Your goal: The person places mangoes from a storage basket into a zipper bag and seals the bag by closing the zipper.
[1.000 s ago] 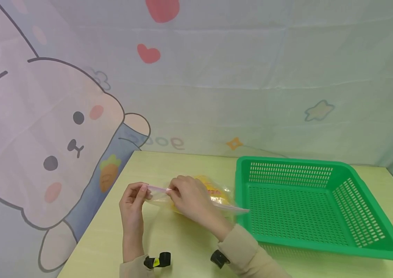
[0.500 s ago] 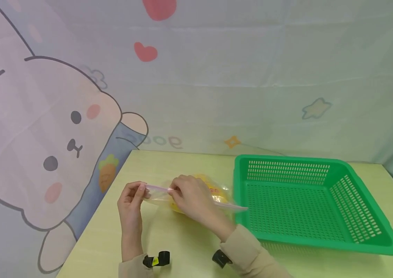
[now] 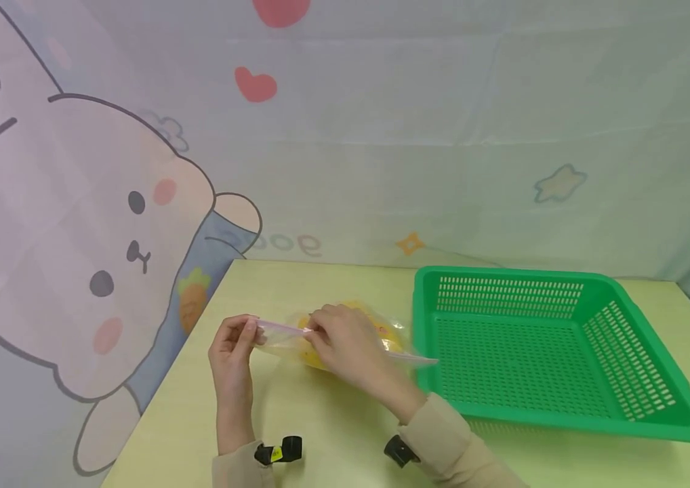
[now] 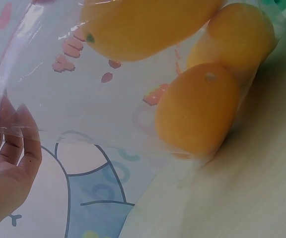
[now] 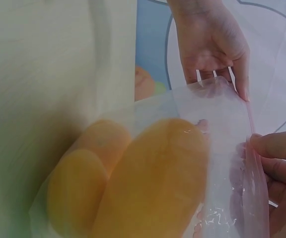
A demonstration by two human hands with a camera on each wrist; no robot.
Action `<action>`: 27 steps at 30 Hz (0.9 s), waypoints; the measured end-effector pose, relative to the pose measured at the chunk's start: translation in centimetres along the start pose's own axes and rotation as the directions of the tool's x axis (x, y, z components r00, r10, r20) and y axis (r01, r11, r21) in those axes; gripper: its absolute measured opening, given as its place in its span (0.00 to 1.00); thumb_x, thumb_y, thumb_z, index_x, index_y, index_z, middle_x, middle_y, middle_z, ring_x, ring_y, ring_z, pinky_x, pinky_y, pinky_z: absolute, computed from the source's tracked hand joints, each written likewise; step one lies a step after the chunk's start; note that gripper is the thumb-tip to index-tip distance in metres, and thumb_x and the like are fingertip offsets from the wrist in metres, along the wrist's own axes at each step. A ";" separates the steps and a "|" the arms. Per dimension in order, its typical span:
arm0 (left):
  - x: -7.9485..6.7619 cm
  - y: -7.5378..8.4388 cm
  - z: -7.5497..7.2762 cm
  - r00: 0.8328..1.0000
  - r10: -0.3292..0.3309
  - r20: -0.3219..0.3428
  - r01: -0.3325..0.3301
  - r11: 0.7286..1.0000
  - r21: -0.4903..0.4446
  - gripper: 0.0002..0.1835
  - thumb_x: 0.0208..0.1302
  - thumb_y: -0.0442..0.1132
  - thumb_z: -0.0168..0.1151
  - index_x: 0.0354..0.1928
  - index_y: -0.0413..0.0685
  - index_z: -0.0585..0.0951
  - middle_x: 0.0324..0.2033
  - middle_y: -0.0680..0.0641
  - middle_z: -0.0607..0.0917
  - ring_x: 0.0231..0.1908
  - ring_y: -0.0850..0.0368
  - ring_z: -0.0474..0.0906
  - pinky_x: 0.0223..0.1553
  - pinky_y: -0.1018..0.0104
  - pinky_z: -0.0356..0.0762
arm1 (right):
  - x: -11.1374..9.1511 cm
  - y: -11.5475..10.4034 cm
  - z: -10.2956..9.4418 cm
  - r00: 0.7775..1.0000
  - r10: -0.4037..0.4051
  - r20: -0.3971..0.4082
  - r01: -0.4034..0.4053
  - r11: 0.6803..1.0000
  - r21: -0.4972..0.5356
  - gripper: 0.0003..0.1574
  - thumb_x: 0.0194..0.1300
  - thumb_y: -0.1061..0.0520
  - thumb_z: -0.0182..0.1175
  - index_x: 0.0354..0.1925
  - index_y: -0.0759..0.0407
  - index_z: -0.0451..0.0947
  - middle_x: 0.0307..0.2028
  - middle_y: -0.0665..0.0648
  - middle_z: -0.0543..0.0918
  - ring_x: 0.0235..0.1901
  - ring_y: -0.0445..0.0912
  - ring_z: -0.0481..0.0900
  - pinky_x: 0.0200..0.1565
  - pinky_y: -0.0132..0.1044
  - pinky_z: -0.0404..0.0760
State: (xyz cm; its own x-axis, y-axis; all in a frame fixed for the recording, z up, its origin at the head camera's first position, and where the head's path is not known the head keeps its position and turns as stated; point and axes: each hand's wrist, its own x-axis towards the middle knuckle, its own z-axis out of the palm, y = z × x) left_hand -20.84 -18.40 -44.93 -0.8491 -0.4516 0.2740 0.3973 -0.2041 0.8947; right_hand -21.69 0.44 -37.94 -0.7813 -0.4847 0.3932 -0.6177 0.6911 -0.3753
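A clear zip bag (image 3: 278,341) with a pink seal strip hangs over the table, held at its top edge. Inside are a large yellow mango-like fruit (image 4: 153,27) and smaller rounded orange-yellow fruits (image 4: 197,111), low in the bag. My left hand (image 3: 232,359) pinches the left corner of the seal between thumb and fingers. Farther right along the strip, my right hand (image 3: 348,346) pinches the seal, its thumb on one side and fingers behind, as the right wrist view shows. In the head view that hand hides part of the fruit.
A green plastic basket (image 3: 522,425) with slotted walls stands on the pale table (image 3: 320,434) at the right, and the bag's right end reaches its near-left rim. Behind the table hangs a printed cloth (image 3: 381,135) with a cartoon rabbit.
My right hand has slid slightly right along the seal, away from the left hand. The left hand keeps its pinch on the corner. The head view has shifted a little.
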 end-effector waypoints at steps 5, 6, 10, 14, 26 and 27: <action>0.1 0.0 0.1 1.000 0.002 -0.001 -0.002 1.000 -0.008 0.02 0.65 0.34 0.60 0.35 0.43 0.80 0.26 0.55 0.81 0.25 0.64 0.76 0.34 0.75 0.79 | -0.2 0.2 -0.1 1.000 -0.004 -0.007 0.004 1.000 0.000 0.07 0.63 0.51 0.63 0.33 0.52 0.83 0.25 0.45 0.80 0.25 0.39 0.69 0.34 0.30 0.70; 0.1 0.0 0.0 1.000 0.003 -0.001 -0.003 1.000 -0.008 0.02 0.65 0.34 0.60 0.35 0.44 0.80 0.26 0.55 0.81 0.25 0.64 0.76 0.34 0.75 0.79 | -0.2 0.2 -0.1 1.000 -0.005 -0.008 0.005 1.000 0.000 0.07 0.63 0.50 0.63 0.33 0.52 0.83 0.25 0.45 0.79 0.25 0.39 0.69 0.33 0.30 0.70; 0.1 0.1 0.0 1.000 0.002 -0.003 -0.002 1.000 -0.007 0.03 0.66 0.33 0.59 0.34 0.46 0.81 0.26 0.55 0.81 0.25 0.64 0.76 0.33 0.75 0.79 | -0.3 0.3 -0.1 1.000 -0.007 -0.006 0.007 1.000 -0.001 0.07 0.63 0.50 0.63 0.33 0.51 0.83 0.26 0.44 0.79 0.25 0.38 0.69 0.33 0.30 0.70; 0.1 0.1 0.0 1.000 0.004 -0.001 -0.004 1.000 -0.014 0.03 0.65 0.32 0.59 0.34 0.46 0.81 0.26 0.55 0.81 0.26 0.65 0.75 0.33 0.76 0.78 | -0.4 0.3 -0.2 1.000 -0.003 -0.006 0.003 1.000 -0.005 0.08 0.63 0.50 0.63 0.34 0.51 0.83 0.27 0.45 0.81 0.25 0.38 0.70 0.35 0.31 0.71; 0.1 0.2 0.1 1.000 0.007 0.001 -0.007 1.000 -0.001 0.02 0.65 0.34 0.60 0.35 0.42 0.80 0.27 0.55 0.81 0.27 0.65 0.75 0.34 0.76 0.78 | -0.5 0.7 -0.3 1.000 -0.003 -0.013 0.003 1.000 -0.001 0.07 0.64 0.50 0.62 0.33 0.51 0.83 0.29 0.45 0.83 0.26 0.39 0.71 0.34 0.30 0.68; 0.1 0.2 0.1 1.000 0.007 -0.001 -0.007 1.000 0.000 0.02 0.65 0.34 0.60 0.35 0.42 0.80 0.27 0.55 0.81 0.27 0.65 0.75 0.34 0.76 0.78 | -0.5 0.7 -0.3 1.000 -0.001 -0.011 0.001 1.000 -0.001 0.07 0.64 0.50 0.62 0.33 0.51 0.83 0.28 0.45 0.82 0.26 0.39 0.70 0.34 0.30 0.68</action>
State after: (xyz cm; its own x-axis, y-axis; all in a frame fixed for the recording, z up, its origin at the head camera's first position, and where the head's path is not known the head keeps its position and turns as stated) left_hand -20.89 -18.43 -44.74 -0.8456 -0.4544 0.2801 0.4037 -0.2011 0.8925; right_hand -21.70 1.36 -38.15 -0.7794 -0.4801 0.4026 -0.6187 0.6912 -0.3735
